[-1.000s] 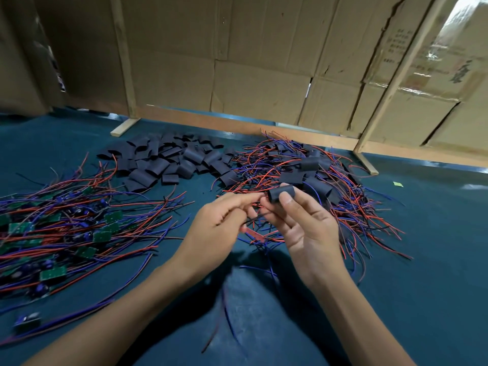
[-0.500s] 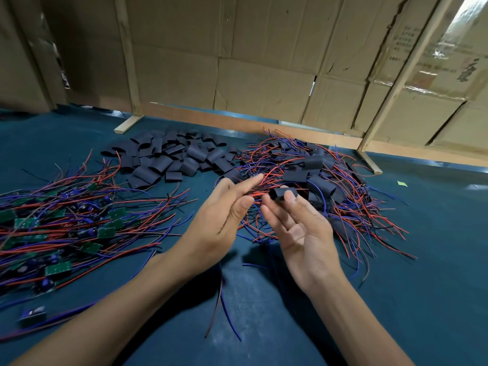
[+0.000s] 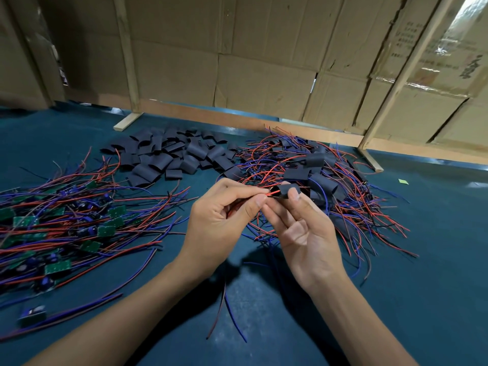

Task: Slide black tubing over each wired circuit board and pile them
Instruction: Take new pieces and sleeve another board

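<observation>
Both hands raised over teal table [image 3: 435, 233], meeting mid-frame. Left hand [image 3: 224, 223] curled, thumb and forefinger pinching red and dark wire ends [image 3: 269, 193] right at mouth of tubing piece [image 3: 286, 191]; other fingers folded into palm. Right hand [image 3: 303, 233] palm-up, mostly spread, only thumb and forefinger tip pinching that short black tubing piece, remaining fingers relaxed and extended toward left hand. Wire tips at tubing opening; cannot tell if actually inside yet. Board on those wires not visible, hidden behind left hand or below. Loose red and blue wire tails [image 3: 229, 313] trailing down between forearms onto table. Left of left hand: big spread of bare wired boards [image 3: 105, 229], green boards with red/blue leads, lying flat. Beyond left hand, further out: heap of cut black tubing pieces [image 3: 169, 157], loose, overlapping. Beyond and right of right hand: pile of sleeved boards [image 3: 317, 175], black tubing on, red/blue leads fanned outward. Behind everything: cardboard wall [image 3: 264, 75] with wooden frame strips [image 3: 128, 62], one foot of frame resting on table near tubing heap.
</observation>
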`<state>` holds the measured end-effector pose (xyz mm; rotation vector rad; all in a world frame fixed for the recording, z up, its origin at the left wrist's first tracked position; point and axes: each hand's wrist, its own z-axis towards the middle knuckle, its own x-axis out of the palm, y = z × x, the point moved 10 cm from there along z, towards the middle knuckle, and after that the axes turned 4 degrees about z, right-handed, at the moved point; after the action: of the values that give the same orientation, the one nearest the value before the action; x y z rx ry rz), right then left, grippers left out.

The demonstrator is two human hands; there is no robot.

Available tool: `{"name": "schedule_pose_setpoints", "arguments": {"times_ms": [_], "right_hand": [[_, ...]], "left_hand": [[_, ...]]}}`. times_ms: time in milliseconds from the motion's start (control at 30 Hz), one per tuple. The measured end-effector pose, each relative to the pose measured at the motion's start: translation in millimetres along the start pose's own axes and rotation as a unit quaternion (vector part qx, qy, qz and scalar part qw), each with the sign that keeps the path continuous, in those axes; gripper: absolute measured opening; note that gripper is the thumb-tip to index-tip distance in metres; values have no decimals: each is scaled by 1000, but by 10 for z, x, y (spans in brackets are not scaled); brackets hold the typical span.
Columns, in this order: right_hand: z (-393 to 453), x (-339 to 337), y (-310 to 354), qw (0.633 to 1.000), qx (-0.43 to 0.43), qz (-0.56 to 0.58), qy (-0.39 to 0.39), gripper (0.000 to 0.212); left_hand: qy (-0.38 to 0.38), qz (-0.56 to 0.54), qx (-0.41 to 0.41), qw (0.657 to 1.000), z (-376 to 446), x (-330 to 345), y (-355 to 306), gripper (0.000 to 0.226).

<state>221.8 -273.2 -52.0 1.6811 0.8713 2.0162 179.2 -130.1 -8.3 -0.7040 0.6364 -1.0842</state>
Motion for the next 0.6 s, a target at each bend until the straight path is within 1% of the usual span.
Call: {"name": "schedule_pose_setpoints", "arguments": {"times_ms": [67,233,367,467,533,600], "right_hand": [[0,8,-21,1000,3,9,3,3],[4,-32,-39,1000,8,23,-4,5],[-9,12,-51,1000,5,10,16,8],[-16,44,-75,999,2,-14,31,8],[-9,6,-62,999,-11,-43,14,10],[3,-65,-6,996,-33,-78,-16,12]], "left_hand": [[-4,-3,-5,1000,3,-9,-1,13],[-16,-49,-45,998,17,-61,71,12],[5,-28,-17,999,3,-12,12,12],[1,-19,-6,1000,-21,10,4,13],[6,-24,-17,1000,-33,26,54,15],[37,-24,-44,998,-49,85,144,21]]}}
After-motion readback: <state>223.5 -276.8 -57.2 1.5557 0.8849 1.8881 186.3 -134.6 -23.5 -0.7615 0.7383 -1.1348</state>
